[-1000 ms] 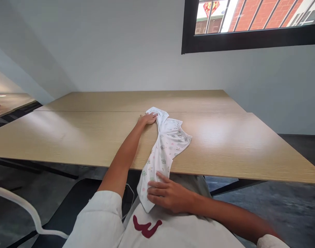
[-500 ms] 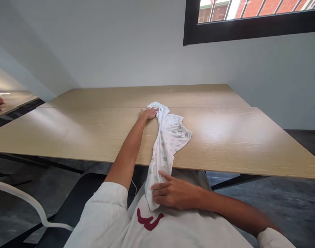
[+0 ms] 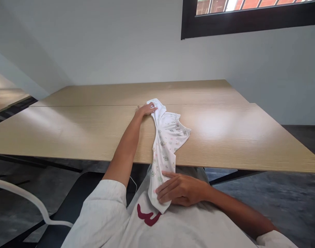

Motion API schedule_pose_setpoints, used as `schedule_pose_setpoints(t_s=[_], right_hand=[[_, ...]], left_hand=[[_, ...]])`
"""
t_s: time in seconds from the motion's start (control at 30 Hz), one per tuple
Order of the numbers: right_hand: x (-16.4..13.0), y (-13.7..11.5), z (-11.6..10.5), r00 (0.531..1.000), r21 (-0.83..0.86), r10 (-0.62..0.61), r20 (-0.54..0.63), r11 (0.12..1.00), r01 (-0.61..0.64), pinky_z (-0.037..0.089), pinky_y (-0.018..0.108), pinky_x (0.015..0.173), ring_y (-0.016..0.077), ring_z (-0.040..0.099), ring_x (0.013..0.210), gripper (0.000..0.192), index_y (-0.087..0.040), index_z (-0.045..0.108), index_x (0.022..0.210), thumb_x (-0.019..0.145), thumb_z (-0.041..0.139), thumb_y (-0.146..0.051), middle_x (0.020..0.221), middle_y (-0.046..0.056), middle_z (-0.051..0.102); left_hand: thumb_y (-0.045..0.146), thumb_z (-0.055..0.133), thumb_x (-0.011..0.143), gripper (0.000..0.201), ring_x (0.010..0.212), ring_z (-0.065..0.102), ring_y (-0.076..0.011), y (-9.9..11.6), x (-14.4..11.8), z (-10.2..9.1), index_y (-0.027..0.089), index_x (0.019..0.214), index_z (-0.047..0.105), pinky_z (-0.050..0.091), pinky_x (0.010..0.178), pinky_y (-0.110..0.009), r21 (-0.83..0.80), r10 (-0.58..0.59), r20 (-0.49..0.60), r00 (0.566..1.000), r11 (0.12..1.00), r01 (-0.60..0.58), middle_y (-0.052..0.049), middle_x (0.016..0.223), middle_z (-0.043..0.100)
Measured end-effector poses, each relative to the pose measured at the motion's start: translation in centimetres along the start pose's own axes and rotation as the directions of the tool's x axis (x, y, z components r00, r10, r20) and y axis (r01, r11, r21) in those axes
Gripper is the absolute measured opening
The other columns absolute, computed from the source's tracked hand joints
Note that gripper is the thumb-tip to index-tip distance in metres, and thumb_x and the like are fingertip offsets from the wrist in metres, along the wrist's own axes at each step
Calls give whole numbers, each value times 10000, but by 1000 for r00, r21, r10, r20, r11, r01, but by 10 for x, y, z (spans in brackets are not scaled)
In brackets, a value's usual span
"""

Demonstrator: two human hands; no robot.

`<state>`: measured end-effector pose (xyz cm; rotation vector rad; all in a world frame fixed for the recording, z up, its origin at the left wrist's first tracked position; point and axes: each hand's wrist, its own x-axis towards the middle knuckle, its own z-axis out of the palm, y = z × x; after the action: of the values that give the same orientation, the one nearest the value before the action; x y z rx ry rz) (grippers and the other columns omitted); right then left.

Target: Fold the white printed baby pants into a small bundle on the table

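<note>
A small white child's garment (image 3: 164,148) with a print of little animals and pink spots lies lengthwise across the near table edge. A gathered, elastic-looking edge sticks out on its right side, and the near end hangs over my lap. My left hand (image 3: 147,109) rests on the plain white far end, its thumb apart from the fingers. Over the lower hanging part lies my right hand (image 3: 183,188), fingers stretched across the cloth and index finger apart. Its thumb is hidden.
The light wood table (image 3: 95,127) has a seam across it and meets a grey wall (image 3: 121,41). A dark-framed window (image 3: 224,24) is at upper right. To my left are a black chair (image 3: 77,196) and a curved white tube (image 3: 25,196). Another table (image 3: 7,98) stands at far left.
The garment's near end has shifted slightly right together with my right hand. At the far end the cloth lies a little differently under my left hand. The view has tilted slightly.
</note>
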<state>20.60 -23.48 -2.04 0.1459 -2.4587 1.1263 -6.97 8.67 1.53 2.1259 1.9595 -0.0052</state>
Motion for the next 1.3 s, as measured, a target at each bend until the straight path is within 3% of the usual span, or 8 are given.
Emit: schedule_pose_setpoints(t_s=[0.13,0.23,0.43,0.63,0.77,1.1,1.3], right_hand=[[-2,0,-1,1000,37,-14,-9,999,14,64,419,1231,167,550,1266,253,-143,646,1197,1080,438,-229,1218,133,659],[-7,-1,-7,1000,53,-14,13,999,14,62,420,1233,172,566,1247,260,-157,660,1173,1089,434,-253,1186,119,676],[-19,-9,-14,999,42,-32,-22,999,33,71,462,1232,170,614,1167,241,-162,656,1129,1096,436,-256,1115,83,698],[-17,-17,-5,995,-115,93,-39,989,-97,108,447,1231,150,629,1066,218,-167,625,1012,1040,413,-121,1025,53,682],[-14,-18,-3,993,-174,114,-23,978,-117,135,453,1228,159,627,1027,230,-162,624,973,1019,405,-113,982,51,669],[-16,-23,-16,998,8,36,58,999,-37,56,471,1228,154,654,991,249,-158,652,1007,1054,408,-147,978,47,708],[-20,-32,-38,991,203,-106,77,975,88,57,459,1226,156,683,902,333,-156,654,981,1102,372,-283,890,55,709]], left_hand=[[763,308,889,838,1522,64,-371,4,2,4,317,1586,172,25,1135,-738,35,-15,23,1000,999,14,-36,1655,144],[779,268,886,857,1522,11,-382,2,3,9,322,1600,141,26,1125,-757,19,-17,16,1000,1000,16,22,1660,59],[821,263,857,874,1518,-10,-397,0,7,8,374,1596,130,50,1128,-754,46,-27,32,999,999,26,41,1661,33],[813,287,861,890,1518,-12,-396,5,3,5,348,1603,129,46,1152,-726,28,-43,35,998,999,42,34,1660,22],[808,270,864,880,1517,-44,-395,9,-2,6,355,1603,120,43,1154,-724,13,-54,29,998,998,54,48,1660,13],[855,277,818,927,1513,-50,-410,6,3,11,375,1599,133,17,1154,-718,-14,-98,1,995,995,98,73,1657,23],[830,267,839,893,1514,-60,-400,9,3,12,382,1598,119,1,1136,-736,-21,-116,-2,993,993,116,79,1656,4]])
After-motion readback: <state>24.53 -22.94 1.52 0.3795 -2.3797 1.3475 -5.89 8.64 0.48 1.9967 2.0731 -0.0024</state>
